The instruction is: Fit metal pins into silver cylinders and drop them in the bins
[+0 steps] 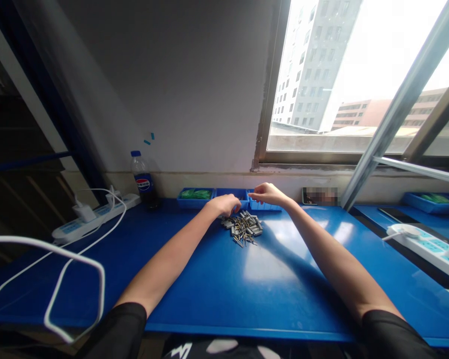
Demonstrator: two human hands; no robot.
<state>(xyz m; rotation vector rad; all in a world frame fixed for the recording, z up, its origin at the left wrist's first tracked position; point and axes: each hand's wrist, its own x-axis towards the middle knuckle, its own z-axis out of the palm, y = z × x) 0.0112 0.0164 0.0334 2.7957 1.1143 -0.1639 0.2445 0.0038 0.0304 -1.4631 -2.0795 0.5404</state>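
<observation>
Pile of metal parts (244, 227) just this side of both curled hands (225, 203), grip unclear

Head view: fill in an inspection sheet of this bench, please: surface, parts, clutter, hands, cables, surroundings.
Surface: glossy blue tabletop with bright reflections.
Parts: heap of small grey and brass-coloured metal pieces; behind it, three blue plastic trays, the left one with green contents.
Clutter: blue-capped clear plastic bottle of dark liquid.
Hands: left hand at the heap's rear edge; right hand by the right tray; whether either holds anything is unclear.
Cables: looped white cable at left; white power strips on both sides.
Surroundings: grey wall; metal-framed window.
</observation>
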